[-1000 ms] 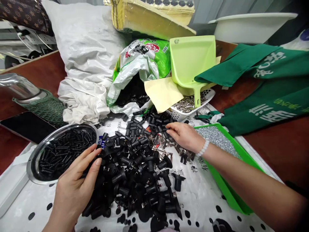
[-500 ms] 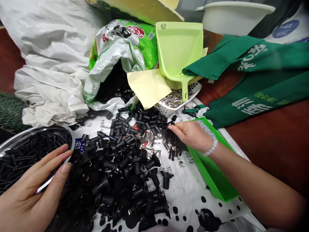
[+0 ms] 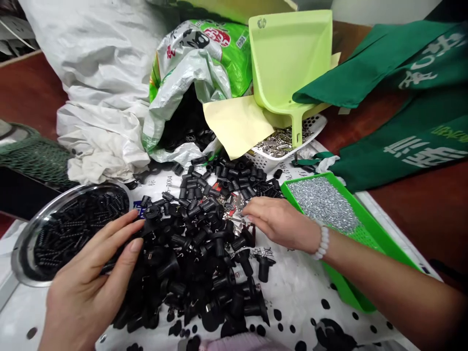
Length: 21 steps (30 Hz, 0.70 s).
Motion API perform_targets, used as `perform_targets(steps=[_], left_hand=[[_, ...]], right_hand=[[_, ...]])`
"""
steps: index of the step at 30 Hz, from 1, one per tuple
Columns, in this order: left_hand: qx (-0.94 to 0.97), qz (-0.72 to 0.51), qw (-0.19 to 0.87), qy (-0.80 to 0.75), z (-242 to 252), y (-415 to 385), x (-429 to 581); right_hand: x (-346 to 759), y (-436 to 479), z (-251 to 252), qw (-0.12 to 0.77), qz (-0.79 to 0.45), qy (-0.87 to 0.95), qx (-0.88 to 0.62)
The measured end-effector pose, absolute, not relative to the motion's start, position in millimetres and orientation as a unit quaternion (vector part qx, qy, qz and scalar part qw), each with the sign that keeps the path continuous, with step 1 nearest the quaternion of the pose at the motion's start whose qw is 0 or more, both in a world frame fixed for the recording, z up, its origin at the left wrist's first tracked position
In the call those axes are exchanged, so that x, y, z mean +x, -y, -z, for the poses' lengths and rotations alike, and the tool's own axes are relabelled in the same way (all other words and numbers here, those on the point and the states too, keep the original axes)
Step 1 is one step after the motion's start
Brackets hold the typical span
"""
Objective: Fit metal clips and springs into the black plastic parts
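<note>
My left hand is held with its fingers stretched out, thumb apart, between a round metal bowl and a heap of black flanged plastic caps. No object shows in it. My right hand, with a white bead bracelet at the wrist, reaches to a patch of small flat metal pieces. Its thumb and fingertips are pinched together there; whatever is between them is hidden. Short black plastic sleeves lie behind the heap. Dark ribbed rods fill the bowl.
A green tray with tiny silver parts stands at the right. Behind are a white basket of metal pieces, a light-green dustpan, an opened plastic sack and green cloth. White sacking bulges at back left.
My right hand has moved left and toward me, from the dark ribbed pieces to the metal pieces. The view has shifted left; my left hand stays open.
</note>
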<state>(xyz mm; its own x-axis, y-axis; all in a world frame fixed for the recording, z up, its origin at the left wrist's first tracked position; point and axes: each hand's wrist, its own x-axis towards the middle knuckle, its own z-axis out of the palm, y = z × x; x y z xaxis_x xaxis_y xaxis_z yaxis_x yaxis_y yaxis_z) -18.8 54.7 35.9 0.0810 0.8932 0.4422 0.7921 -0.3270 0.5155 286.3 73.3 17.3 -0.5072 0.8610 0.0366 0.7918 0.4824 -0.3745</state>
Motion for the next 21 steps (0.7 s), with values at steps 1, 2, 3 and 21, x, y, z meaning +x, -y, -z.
perform_targets(steps=[1, 2, 3, 21], left_hand=[[0.736, -0.352, 0.072, -0.573, -36.3, -53.4, -17.6], [0.742, -0.347, 0.073, -0.569, -35.8, -52.9, -17.9], [0.748, -0.342, 0.075, -0.564, -34.7, -53.2, -19.3], [0.784, -0.307, 0.064, -0.537, -23.4, -74.8, -43.0]], right_hand=[[282.1, -77.6, -16.7, 0.111, -0.155, 0.858, -0.477], [278.2, -81.9, -16.1, 0.113, -0.153, 0.861, -0.471], [274.5, -86.3, -15.4, 0.116, -0.15, 0.864, -0.466], [237.2, -184.0, -5.2, 0.104, 0.002, 0.861, -0.498]])
